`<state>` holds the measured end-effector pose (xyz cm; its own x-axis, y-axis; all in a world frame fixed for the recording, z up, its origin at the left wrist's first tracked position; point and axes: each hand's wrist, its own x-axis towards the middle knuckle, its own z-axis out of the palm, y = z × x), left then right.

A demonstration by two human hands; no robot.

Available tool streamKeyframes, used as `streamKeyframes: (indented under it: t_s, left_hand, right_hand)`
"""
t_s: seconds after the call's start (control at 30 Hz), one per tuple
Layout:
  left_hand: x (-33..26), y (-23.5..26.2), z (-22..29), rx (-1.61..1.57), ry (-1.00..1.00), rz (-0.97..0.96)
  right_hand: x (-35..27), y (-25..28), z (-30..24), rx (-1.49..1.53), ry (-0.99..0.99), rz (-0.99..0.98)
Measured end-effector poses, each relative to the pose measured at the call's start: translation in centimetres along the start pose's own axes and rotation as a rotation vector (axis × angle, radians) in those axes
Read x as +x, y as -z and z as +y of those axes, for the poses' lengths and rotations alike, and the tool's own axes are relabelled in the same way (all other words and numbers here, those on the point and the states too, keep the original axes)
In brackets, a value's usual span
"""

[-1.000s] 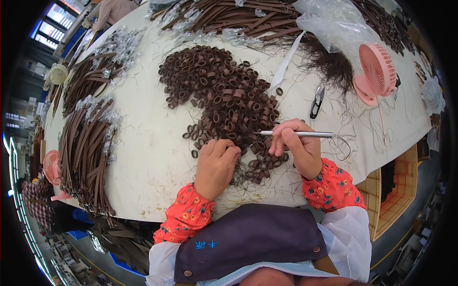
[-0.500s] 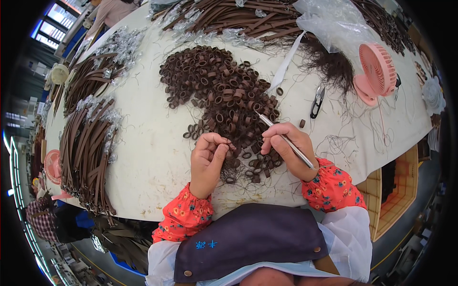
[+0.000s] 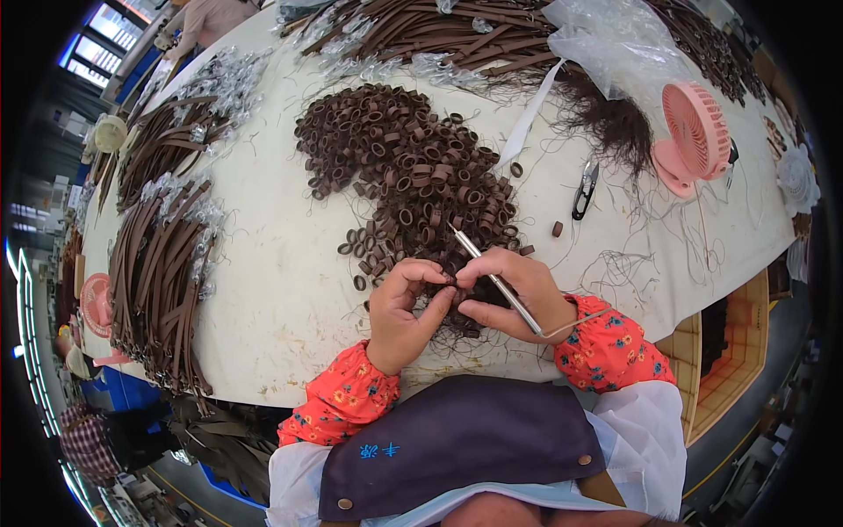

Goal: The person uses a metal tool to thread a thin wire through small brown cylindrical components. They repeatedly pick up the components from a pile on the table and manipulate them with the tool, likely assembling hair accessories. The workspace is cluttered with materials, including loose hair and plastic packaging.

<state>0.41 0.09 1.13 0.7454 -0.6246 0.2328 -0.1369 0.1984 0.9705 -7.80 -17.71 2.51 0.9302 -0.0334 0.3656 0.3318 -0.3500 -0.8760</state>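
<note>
Both my hands meet at the near edge of a large heap of small brown strap loops [image 3: 413,167]. Between the fingertips of my left hand [image 3: 399,314] is one small dark brown loop [image 3: 450,283], partly hidden by the fingers. My right hand [image 3: 531,285] grips a slim silver pen-shaped tool [image 3: 470,245], its thin tip slanting up and left over the heap, a cord trailing from its back end. The right thumb and forefinger also reach to the loop beside the left fingertips. Loose dark threads lie under the hands.
Thread snips [image 3: 585,190] and a pink fan [image 3: 694,132] stand to the right. Brown straps with clear wrapping [image 3: 158,290] lie left; more straps [image 3: 421,39] lie at the back. A white strip [image 3: 531,119] is beside the heap. Wooden crate [image 3: 729,351] at lower right.
My hands have come together: the right moved left and down toward the left, which shifted slightly right. The tool's tip moved left and down. At far left, a person in checks has shifted.
</note>
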Motion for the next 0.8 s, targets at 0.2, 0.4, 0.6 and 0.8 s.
streamKeyframes:
  t_s: [0.2,0.4,0.6,0.8]
  left_hand:
    - [-0.6,0.3,-1.0,0.247,-0.114,-0.044]
    - [0.6,0.5,0.2,0.803,-0.227,0.002]
    - [0.1,0.3,0.5,0.072,0.054,-0.065]
    - [0.1,0.6,0.2,-0.212,0.393,-0.157]
  right_hand:
    - [0.1,-0.5,0.2,-0.120,0.111,0.035]
    - [0.4,0.7,-0.1,-0.199,0.066,0.126]
    - [0.5,-0.2,0.7,-0.216,0.314,0.115]
    - [0.2,-0.6,1.0,-0.132,0.285,0.153]
